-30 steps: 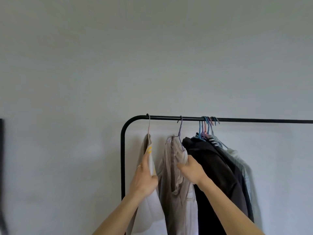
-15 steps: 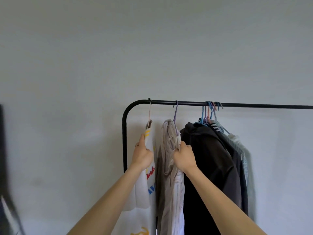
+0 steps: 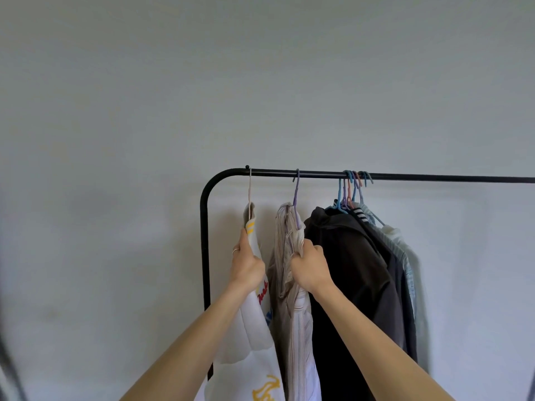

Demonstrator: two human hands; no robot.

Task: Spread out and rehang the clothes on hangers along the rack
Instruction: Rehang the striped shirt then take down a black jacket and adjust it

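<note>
Two hands grip hung clothes: left hand [image 3: 246, 266] closed on the white sweatshirt [image 3: 254, 322] (ring visible), right hand [image 3: 310, 269] beside it, fist clenching the beige shirt [image 3: 286, 244] below the rack [image 3: 419, 178].

Soft, even daylight fills the scene with no glare, and the pale wall [image 3: 260, 82] darkens gently toward the corners. Faint, diffuse shadows of the hanging clothes [image 3: 347, 270] fall on the wall to their left and right, so the light perhaps comes from in front. The centre is fairly sharp, while the black rack [image 3: 434, 178] bows slightly and dark shapes at the lower left edge are smeared.
</note>
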